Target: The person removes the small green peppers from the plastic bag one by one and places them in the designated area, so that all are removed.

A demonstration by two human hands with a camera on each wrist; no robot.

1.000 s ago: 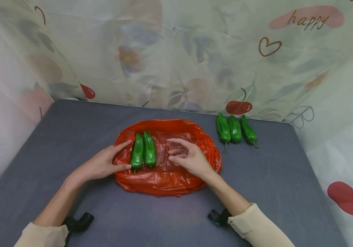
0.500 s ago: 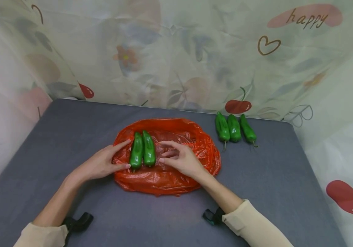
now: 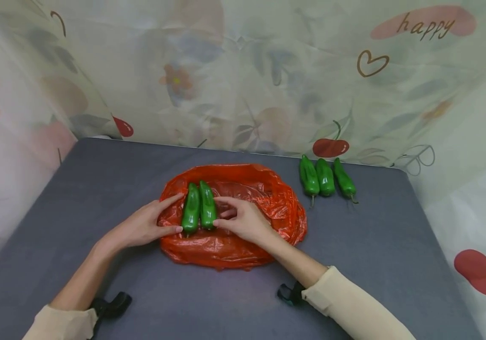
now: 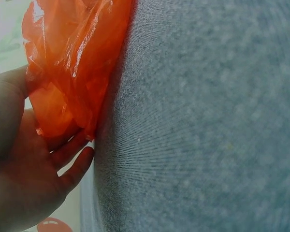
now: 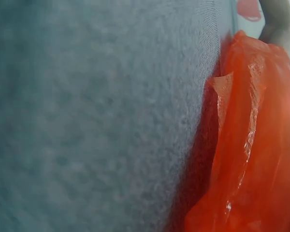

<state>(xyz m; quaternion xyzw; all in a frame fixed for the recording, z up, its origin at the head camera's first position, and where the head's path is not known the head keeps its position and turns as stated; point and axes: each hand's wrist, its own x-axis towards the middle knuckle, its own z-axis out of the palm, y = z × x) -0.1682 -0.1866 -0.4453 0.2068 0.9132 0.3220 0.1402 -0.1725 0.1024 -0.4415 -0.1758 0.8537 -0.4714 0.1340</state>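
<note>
A red plastic bag lies spread open on the table, its rim raised around a flat middle. Two green peppers rest side by side in its left part. At the bag's left edge, my left hand has thumb and forefinger apart beside the left pepper. The left wrist view shows the other fingers loosely bent outside the plastic. Across the bag reaches my right hand, its forefinger and thumb spread along the right side of the second pepper. Red plastic hides most of that hand in the right wrist view.
Three more green peppers lie in a row at the table's back right. Grey cloth covers the table. A patterned curtain hangs behind it and along both sides. Black wrist mounts sit below the hands.
My right hand has moved left across the bag, from its middle up to the second pepper. My left hand and the peppers stay nearly in place.
</note>
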